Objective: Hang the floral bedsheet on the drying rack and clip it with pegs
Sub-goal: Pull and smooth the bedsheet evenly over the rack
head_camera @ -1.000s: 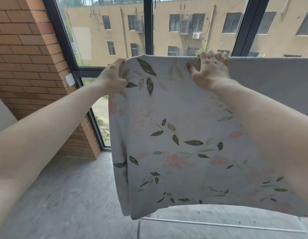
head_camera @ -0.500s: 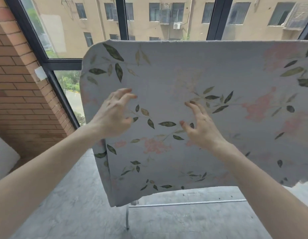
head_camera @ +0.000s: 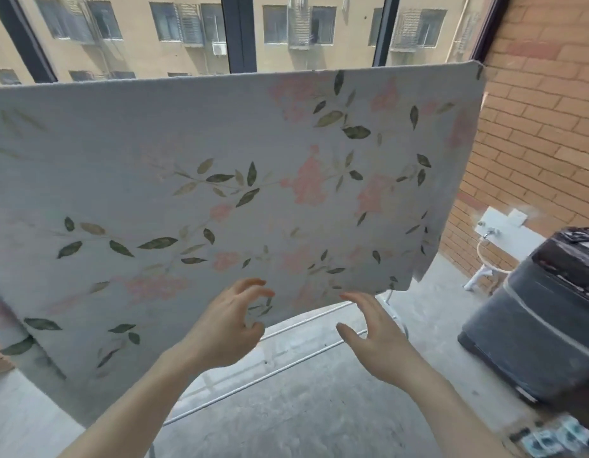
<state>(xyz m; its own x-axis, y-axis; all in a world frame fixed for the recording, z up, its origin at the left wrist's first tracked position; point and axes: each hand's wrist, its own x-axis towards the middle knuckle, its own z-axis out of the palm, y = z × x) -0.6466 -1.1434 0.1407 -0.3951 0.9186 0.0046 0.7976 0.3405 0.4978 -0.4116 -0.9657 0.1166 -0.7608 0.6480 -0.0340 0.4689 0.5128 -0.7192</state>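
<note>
The floral bedsheet (head_camera: 220, 180), pale grey with green leaves and pink flowers, hangs spread over the top bar of the drying rack and fills most of the view. Only the rack's low white rails (head_camera: 306, 355) show beneath the cloth. My left hand (head_camera: 230, 322) hovers in front of the sheet's lower edge, fingers apart and curled, holding nothing. My right hand (head_camera: 372, 335) is beside it, below the hem, also spread and empty. Several small pale blue objects (head_camera: 550, 438) lie at the bottom right, blurred; they may be pegs.
A dark washing machine (head_camera: 534, 319) stands at the right. Behind it a brick wall (head_camera: 537, 120) carries a white tap fitting with a hose (head_camera: 491, 239). Large windows (head_camera: 240, 31) run behind the rack. The floor (head_camera: 319, 408) is grey concrete.
My hands let go of the sheet's top edge and dropped to its lower edge. My view swung right, from the sheet's left end toward its right end.
</note>
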